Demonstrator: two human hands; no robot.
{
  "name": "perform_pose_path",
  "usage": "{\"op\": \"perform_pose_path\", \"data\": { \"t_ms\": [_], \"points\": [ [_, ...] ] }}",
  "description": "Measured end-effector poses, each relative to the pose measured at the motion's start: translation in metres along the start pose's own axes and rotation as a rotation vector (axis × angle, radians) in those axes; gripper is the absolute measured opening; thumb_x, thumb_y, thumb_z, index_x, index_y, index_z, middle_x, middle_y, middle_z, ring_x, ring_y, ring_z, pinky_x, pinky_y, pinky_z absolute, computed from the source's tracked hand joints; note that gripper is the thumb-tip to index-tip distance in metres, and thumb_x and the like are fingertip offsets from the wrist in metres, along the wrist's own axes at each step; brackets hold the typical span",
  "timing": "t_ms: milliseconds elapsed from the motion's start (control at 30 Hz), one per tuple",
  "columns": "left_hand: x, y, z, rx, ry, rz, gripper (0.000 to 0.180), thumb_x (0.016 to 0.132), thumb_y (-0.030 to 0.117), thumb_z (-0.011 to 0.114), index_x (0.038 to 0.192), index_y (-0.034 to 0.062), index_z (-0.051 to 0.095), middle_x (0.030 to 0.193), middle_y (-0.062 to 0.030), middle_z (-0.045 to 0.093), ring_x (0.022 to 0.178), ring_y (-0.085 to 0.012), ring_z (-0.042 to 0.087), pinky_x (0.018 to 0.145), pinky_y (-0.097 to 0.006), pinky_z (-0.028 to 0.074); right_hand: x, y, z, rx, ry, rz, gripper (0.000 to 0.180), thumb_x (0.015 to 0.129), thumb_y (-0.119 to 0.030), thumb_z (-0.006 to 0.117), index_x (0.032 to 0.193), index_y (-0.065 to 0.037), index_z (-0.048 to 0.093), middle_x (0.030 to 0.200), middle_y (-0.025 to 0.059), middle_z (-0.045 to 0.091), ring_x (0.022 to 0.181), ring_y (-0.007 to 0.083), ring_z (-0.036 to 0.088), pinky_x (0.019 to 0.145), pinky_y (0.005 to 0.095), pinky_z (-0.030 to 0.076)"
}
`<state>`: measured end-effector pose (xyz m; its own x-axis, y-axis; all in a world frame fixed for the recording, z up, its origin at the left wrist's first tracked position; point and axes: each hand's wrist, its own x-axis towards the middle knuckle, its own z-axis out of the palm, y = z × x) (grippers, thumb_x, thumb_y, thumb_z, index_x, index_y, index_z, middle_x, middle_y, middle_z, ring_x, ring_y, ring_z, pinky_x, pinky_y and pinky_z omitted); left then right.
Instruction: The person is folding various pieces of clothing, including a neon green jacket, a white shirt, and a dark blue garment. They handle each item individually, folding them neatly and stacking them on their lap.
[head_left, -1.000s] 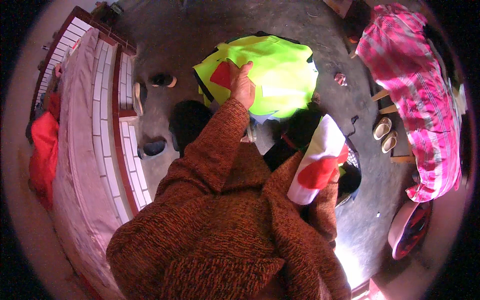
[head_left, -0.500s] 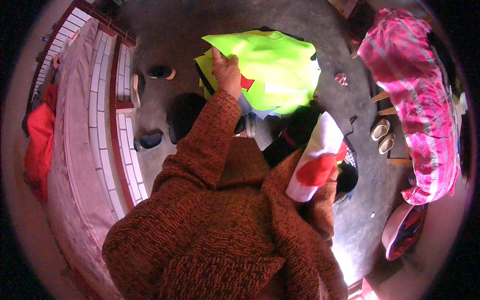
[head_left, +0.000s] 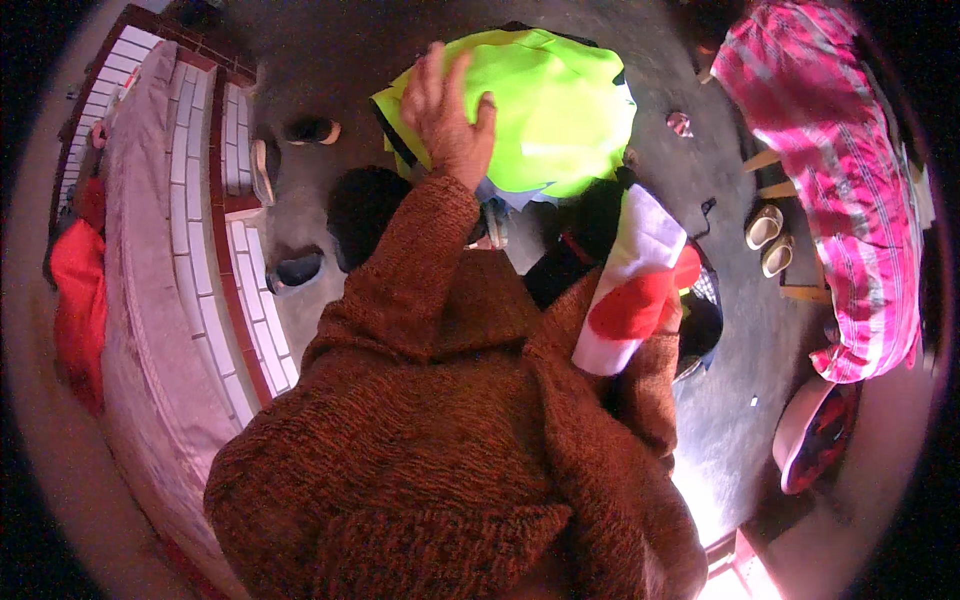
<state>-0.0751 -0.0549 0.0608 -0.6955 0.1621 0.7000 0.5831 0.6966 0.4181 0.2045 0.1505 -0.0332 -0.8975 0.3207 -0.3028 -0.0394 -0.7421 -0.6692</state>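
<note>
A neon yellow cloth [head_left: 550, 105] with dark edges is spread in front of me, with a bit of light blue fabric [head_left: 520, 190] at its near edge. My left hand [head_left: 450, 120] lies on its left part, fingers stretched and spread. To the right, a white cloth with red patches [head_left: 645, 240] hangs in a long fold over my right forearm area. My right hand [head_left: 670, 318] is at its lower right side and appears to hold it; most of the fingers are hidden behind the cloth. Dark fabric [head_left: 590, 220] lies between the two cloths.
On the left is a white-tiled ledge [head_left: 185, 200] with a pale cover and a red cloth [head_left: 78, 290]. Dark shoes [head_left: 296, 270] and pale shoes [head_left: 770, 240] lie on the floor. At right, pink checked fabric [head_left: 840, 200] drapes over wooden legs, near a pink basin [head_left: 800, 440].
My left hand has let go of the yellow cloth's folded edge and now lies open on it. The edge has dropped flat, covering the red patch. The view has shifted slightly.
</note>
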Motion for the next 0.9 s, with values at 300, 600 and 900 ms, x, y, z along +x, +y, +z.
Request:
{"op": "perform_pose_path", "data": {
  "t_ms": [300, 600, 900],
  "points": [
    [-0.024, -0.014, 0.05, 0.21, -0.363, 0.211, 0.054, 0.083, 0.05, 0.051, 0.134, 0.0331, 0.041, 0.146, -0.0042, 0.03, 0.137, -0.0311, 0.018, 0.102, -0.066, 0.007, 0.005, -0.01, 0.03, 0.426, 0.099, 0.123, 0.06, 0.09, -0.041, 0.052, 0.132, -0.001, 0.039, 0.127, 0.015, 0.051, 0.115, 0.0286, 0.05, 0.101, 0.0393, 0.039],
    [-0.036, 0.057, 0.023, -0.432, -0.368, 0.196, 0.045, 0.078, 0.025, 0.068, 0.118, 0.0085, 0.056, 0.122, -0.0164, 0.053, 0.117, -0.0328, 0.048, 0.1, -0.043, 0.034, 0.015, 0.004, 0.02, 0.209, 0.075, -0.06, 0.058, 0.089, -0.033, 0.057, 0.132, 0.001, 0.038, 0.126, 0.0163, 0.052, 0.114, 0.0299, 0.051, 0.1, 0.0406, 0.039],
    [-0.082, 0.122, 0.003, -0.86, -0.719, 0.122, 0.022, 0.074, 0.016, 0.071, 0.089, 0.0064, 0.059, 0.089, -0.0101, 0.061, 0.083, -0.0282, 0.06, 0.073, -0.035, 0.048, 0.016, -0.002, 0.026, -0.004, 0.022, -0.113, 0.044, 0.092, -0.025, 0.052, 0.127, -0.001, 0.042, 0.118, 0.0134, 0.055, 0.108, 0.0264, 0.056, 0.095, 0.0389, 0.044]
  ]
}}
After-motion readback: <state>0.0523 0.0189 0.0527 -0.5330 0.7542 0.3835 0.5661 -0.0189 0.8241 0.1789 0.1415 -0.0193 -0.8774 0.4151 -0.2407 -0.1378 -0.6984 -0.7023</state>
